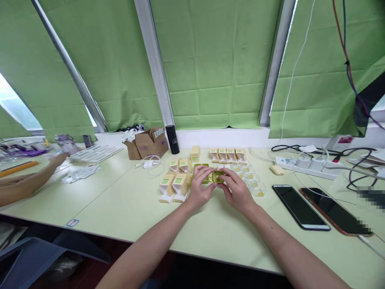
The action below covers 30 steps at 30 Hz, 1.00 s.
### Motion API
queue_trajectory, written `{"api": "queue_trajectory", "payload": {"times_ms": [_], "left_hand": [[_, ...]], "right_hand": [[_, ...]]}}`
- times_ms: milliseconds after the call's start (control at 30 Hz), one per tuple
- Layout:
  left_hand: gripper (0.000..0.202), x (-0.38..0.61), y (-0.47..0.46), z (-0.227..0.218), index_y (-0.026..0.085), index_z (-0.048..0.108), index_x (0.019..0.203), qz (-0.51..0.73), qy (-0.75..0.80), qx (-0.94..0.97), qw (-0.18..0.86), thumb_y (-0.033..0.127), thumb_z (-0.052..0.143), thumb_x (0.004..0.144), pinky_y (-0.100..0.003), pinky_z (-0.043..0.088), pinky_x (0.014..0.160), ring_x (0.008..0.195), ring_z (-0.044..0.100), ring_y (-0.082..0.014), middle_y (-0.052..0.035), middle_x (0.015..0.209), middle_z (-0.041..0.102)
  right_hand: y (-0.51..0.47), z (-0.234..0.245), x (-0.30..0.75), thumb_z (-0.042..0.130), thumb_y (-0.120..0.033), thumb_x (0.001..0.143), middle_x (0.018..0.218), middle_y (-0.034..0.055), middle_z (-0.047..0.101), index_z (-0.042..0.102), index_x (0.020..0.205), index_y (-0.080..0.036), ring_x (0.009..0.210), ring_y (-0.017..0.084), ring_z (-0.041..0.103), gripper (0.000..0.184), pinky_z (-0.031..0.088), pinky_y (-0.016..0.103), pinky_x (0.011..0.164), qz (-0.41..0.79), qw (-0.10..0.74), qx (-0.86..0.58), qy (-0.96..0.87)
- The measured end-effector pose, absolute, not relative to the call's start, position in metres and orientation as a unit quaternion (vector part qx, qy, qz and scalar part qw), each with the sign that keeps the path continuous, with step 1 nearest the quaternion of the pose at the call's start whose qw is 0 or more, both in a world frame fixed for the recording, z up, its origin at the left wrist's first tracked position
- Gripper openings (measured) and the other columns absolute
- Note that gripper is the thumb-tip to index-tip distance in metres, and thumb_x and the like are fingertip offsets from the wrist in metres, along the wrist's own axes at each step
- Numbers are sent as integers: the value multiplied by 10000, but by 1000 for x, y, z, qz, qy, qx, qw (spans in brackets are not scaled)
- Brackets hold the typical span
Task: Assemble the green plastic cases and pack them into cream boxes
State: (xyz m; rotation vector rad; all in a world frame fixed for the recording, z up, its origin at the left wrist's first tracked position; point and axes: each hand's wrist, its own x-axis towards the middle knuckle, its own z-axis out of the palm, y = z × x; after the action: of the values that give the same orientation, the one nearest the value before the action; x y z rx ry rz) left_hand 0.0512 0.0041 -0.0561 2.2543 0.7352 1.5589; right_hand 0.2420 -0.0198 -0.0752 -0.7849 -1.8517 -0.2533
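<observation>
Both of my hands meet over the table's middle. My right hand (237,190) grips a small olive-green cup-like piece (217,176) between thumb and fingers. My left hand (201,186) is closed at the left side of the same piece; its fingers partly hide more green pieces (205,165) behind. Just left stand several small cream boxes (180,182) with green labels, some with open flaps. Beside my right hand lie several clear plastic domes (258,188) with yellow bits inside. Behind them is a row of open cream boxes (227,155).
Two phones (300,206) lie at the right, near a white power strip (306,166) with tangled cables. A black cylinder (172,139) and a cardboard box (150,142) stand at the back. At the far left, another person's arms (33,180) reach over the table.
</observation>
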Motion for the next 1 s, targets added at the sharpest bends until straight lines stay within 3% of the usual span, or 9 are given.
{"api": "queue_trajectory", "payload": {"times_ms": [267,600,800,1000], "left_hand": [[395,52,5,-57,239,716,1320,548,250,786,142,281,769,931,-558,489,1086,1251,533,-319,-135,1254,729],[374,52,4,-57,232,722,1310,545,261,786,133,305,754,944,-557,491,1082,1244,534,-319,-132,1250,735],[389,52,4,-57,242,717,1332,545,258,787,131,353,734,959,-564,484,1092,1249,542,-323,-139,1253,729],[410,52,5,-59,236,700,1367,546,258,786,132,366,711,978,-548,483,1092,1261,525,-320,-140,1256,730]], "right_hand": [[-19,-77,242,520,-131,1046,1378,201,631,658,1256,-226,1135,286,719,269,645,482,924,-107,533,-322,-775],[-20,-73,241,497,-150,1053,1372,199,636,687,1227,-223,1153,296,706,267,649,474,906,-111,526,-321,-780],[-20,-76,241,505,-176,1061,1376,194,643,660,1294,-230,1269,313,672,286,635,510,992,-91,534,-330,-773],[-19,-77,241,515,-192,1069,1361,201,658,676,1227,-210,1254,299,692,226,637,482,988,-79,542,-329,-769]]}}
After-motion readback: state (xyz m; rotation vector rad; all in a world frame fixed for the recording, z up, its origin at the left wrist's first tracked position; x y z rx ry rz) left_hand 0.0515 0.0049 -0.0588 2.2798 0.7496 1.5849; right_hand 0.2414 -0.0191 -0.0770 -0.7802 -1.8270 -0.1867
